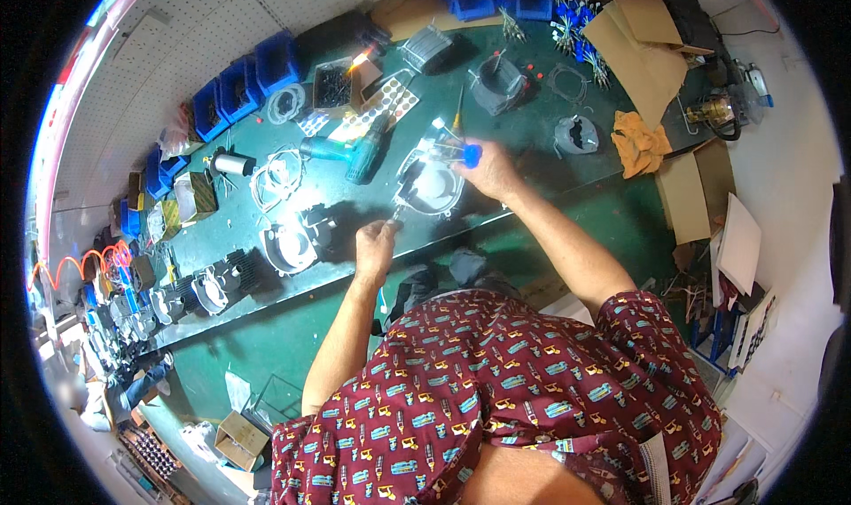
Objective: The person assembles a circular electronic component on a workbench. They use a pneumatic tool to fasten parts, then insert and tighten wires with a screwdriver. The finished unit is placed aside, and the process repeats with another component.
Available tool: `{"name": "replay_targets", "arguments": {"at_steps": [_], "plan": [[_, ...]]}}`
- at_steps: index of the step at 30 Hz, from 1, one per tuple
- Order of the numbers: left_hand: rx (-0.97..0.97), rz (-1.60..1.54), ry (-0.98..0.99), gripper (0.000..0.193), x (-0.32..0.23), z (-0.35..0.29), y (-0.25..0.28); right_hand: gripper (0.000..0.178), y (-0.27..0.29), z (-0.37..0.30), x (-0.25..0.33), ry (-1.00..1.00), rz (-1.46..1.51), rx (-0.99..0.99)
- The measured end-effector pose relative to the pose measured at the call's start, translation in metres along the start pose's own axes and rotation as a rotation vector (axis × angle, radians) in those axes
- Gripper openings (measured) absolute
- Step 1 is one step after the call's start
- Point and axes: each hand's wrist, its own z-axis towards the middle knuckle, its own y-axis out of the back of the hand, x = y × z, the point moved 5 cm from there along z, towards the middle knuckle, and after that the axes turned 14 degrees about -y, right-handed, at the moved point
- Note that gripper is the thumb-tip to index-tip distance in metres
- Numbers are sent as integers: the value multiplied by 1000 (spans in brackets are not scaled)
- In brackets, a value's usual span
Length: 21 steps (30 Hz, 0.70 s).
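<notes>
A round grey metal housing (pixel 431 195) with a bright, glaring middle lies on the green bench in front of me. My right hand (pixel 493 174) is closed at its right side, around a bright blue piece with thin white-tipped wires (pixel 472 156) reaching over the housing. Fingers of my left hand (pixel 376 246) are pinched together by the housing's lower left rim; what they grip is too small to make out. A teal power drill (pixel 362 155) lies left of the housing. Behind the housing is a screwdriver with a yellow handle (pixel 458 120).
More grey housings (pixel 291 244) line the bench edge to the left. Blue bins (pixel 238 90) stand along the back. An open grey housing (pixel 498 83), a ring-shaped part (pixel 576 135) and an orange cloth (pixel 640 143) lie right. Cardboard (pixel 635 49) stands at the far right.
</notes>
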Motion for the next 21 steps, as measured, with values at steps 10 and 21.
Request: {"name": "replay_targets", "arguments": {"at_steps": [10,21], "plan": [[23,-87,60,26,-12,-3,-1,39,3,-1,3,-8,-65,1],[45,67,-127,32,-3,12,-3,39,3,-2,3,-1,-1,-3]]}}
